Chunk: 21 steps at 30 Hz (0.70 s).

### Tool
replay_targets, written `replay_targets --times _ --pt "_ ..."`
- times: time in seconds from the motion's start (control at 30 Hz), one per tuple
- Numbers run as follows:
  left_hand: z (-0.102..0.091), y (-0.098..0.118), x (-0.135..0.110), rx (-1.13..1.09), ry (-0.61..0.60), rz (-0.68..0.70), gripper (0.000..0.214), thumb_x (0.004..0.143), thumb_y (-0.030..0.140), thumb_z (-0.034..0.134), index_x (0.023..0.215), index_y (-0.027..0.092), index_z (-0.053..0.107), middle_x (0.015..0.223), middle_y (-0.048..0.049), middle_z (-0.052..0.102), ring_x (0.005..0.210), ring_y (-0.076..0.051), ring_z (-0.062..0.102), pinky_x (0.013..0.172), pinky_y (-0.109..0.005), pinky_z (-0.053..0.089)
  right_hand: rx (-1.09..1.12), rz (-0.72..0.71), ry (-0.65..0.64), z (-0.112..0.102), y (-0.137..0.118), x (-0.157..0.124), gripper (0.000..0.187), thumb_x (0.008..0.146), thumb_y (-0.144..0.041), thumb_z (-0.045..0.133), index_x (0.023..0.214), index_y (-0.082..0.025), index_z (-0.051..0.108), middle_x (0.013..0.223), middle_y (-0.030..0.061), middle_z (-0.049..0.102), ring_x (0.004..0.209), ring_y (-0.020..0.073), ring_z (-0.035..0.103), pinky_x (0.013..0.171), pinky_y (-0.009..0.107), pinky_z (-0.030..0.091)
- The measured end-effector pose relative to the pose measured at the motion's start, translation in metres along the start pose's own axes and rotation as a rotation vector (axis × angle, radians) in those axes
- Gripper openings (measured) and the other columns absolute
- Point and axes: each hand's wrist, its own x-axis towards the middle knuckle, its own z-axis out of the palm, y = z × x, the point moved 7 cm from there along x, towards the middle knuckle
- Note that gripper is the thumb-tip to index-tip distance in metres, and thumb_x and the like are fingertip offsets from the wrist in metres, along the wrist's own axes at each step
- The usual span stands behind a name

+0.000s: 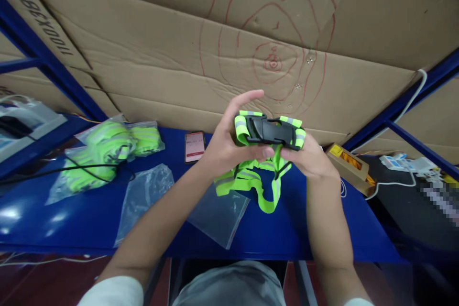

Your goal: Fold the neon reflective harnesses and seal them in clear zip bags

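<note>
Both hands hold a neon-yellow reflective strap (267, 201) with a black side-release buckle (274, 131) up in front of me, above the table. My left hand (229, 146) grips the buckle's left end, thumb below it and index finger stretched out above. On the right end, my right hand (311, 158) has its thumb under the buckle; its other fingers are hidden behind. The buckle's two halves appear joined. Loops of the strap hang below, with a grey stripe along them. Beneath lies a clear plastic bag (222, 215) on the blue table (287, 234).
Several bagged bundles of neon-yellow straps (111, 143) lie at the left, crossed by a black cable (89, 167). Another clear bag (147, 191) and a phone (194, 147) are nearby. An open cardboard box (349, 167) stands right. Cardboard (161, 57) with red rings backs the table.
</note>
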Motion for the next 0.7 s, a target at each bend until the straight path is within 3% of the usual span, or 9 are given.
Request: replay_targets --times 0.07,0.17,0.23,0.3,0.4,0.47,0.53,0.6,0.7 --pt "0.001 0.003 -0.001 0.001 -0.050 -0.021 0.116 0.061 0.053 0.094 0.155 0.039 0.029 0.097 -0.0023 0.074 0.070 -0.021 0.072 0.062 -0.031 0.057 0.109 -0.009 0.067 0.002 -0.003 0.002 0.050 0.067 -0.047 0.091 0.108 -0.026 0.073 0.094 0.0021 0.075 0.087 0.0232 0.073 0.085 0.038 0.062" --pt "0.001 -0.006 0.002 -0.196 -0.173 -0.115 0.119 0.060 0.055 0.095 0.156 0.041 0.026 0.098 -0.0034 0.074 0.076 -0.023 0.074 0.062 -0.032 0.058 0.272 0.026 0.008 0.009 -0.003 0.003 0.041 0.067 -0.054 0.089 0.085 -0.022 0.071 0.071 0.0007 0.068 0.066 0.0209 0.069 0.067 0.037 0.063" --pt "0.005 -0.019 0.003 -0.343 -0.282 -0.228 0.094 0.066 0.052 0.092 0.145 0.035 0.047 0.096 -0.0046 0.073 0.075 -0.022 0.073 0.060 -0.030 0.058 0.310 0.051 -0.021 0.010 -0.003 0.003 0.039 0.071 -0.056 0.086 0.079 -0.021 0.070 0.069 0.0020 0.068 0.064 0.0211 0.069 0.066 0.038 0.063" --pt "0.011 -0.031 0.001 -0.397 -0.398 -0.351 0.059 0.070 0.043 0.091 0.121 0.023 0.066 0.090 -0.0062 0.072 0.069 -0.019 0.070 0.058 -0.029 0.057 0.300 0.055 -0.011 0.007 -0.003 0.002 0.035 0.075 -0.053 0.083 0.081 -0.020 0.071 0.071 0.0029 0.070 0.059 0.0192 0.067 0.059 0.035 0.061" --pt "0.018 -0.036 -0.001 -0.324 -0.430 -0.385 0.033 0.078 0.037 0.085 0.099 0.015 0.070 0.087 -0.0080 0.072 0.062 -0.016 0.065 0.058 -0.029 0.056 0.252 0.015 0.028 0.002 -0.003 0.002 0.033 0.077 -0.051 0.083 0.077 -0.021 0.069 0.070 0.0025 0.069 0.051 0.0169 0.062 0.051 0.032 0.058" --pt "0.014 -0.029 0.002 -0.176 -0.325 -0.278 0.028 0.085 0.039 0.078 0.096 0.015 0.071 0.091 -0.0089 0.073 0.068 -0.017 0.067 0.063 -0.030 0.057 0.195 -0.011 0.096 -0.002 -0.004 0.001 0.034 0.077 -0.053 0.082 0.078 -0.022 0.069 0.072 0.0031 0.070 0.062 0.0213 0.068 0.059 0.037 0.062" --pt "0.007 -0.020 0.004 0.044 -0.198 -0.150 0.025 0.088 0.043 0.074 0.091 0.017 0.073 0.090 -0.0071 0.073 0.079 -0.021 0.070 0.069 -0.031 0.057 0.125 -0.053 0.188 -0.006 -0.008 0.000 0.032 0.077 -0.053 0.082 0.090 -0.025 0.071 0.084 0.0038 0.073 0.085 0.0274 0.074 0.073 0.042 0.065" --pt "0.003 -0.015 0.003 0.229 -0.118 -0.061 0.023 0.088 0.043 0.074 0.087 0.020 0.075 0.083 -0.0042 0.072 0.088 -0.024 0.070 0.074 -0.032 0.057 0.065 -0.116 0.236 -0.007 -0.015 0.000 0.034 0.078 -0.049 0.082 0.104 -0.030 0.072 0.107 0.0034 0.075 0.112 0.0305 0.070 0.088 0.045 0.064" --pt "0.007 -0.015 0.000 0.301 -0.112 0.004 0.022 0.090 0.042 0.072 0.089 0.020 0.074 0.079 -0.0033 0.071 0.091 -0.025 0.070 0.077 -0.032 0.057 -0.021 -0.205 0.209 -0.003 -0.022 0.000 0.030 0.085 -0.049 0.076 0.111 -0.035 0.073 0.134 -0.0005 0.068 0.133 0.0311 0.058 0.104 0.046 0.058"
